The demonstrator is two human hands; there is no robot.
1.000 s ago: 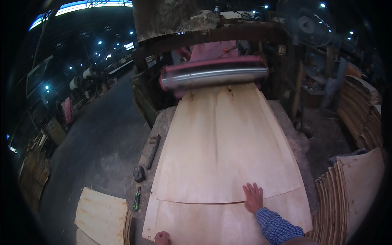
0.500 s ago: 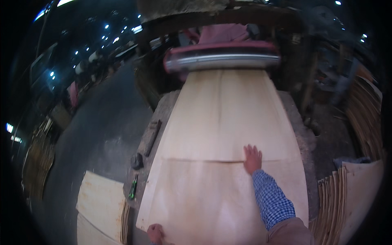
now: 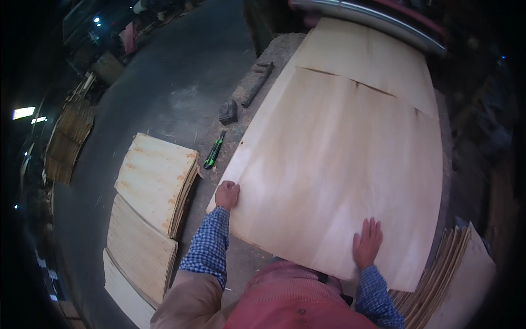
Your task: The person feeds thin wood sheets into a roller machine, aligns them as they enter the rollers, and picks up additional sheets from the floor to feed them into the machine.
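A large pale veneer sheet point(image 3: 339, 164) lies on the worktable in front of me. Its far part runs under, or meets, another veneer sheet point(image 3: 367, 46) along a dark uneven seam. My left hand point(image 3: 227, 194) is closed at the near left edge, fingers curled on the sheet. Flat on the near right part rests my right hand point(image 3: 368, 244), its fingers stretched out. Beyond, the far veneer reaches a shiny metal roller point(image 3: 378, 16) with a red frame.
Left of the sheet, the rough table edge holds a green-and-black utility knife point(image 3: 214, 149), a dark block point(image 3: 228, 111) and a dark bar point(image 3: 257, 82). Veneer stacks stand at the left point(image 3: 156, 181) and lower right point(image 3: 438, 268). A grey floor point(image 3: 175, 71) stretches at far left.
My view has swung down and left, so the roller sits at the upper right. My right hand has come back from the seam toward the near edge. My left hand stays at the left edge.
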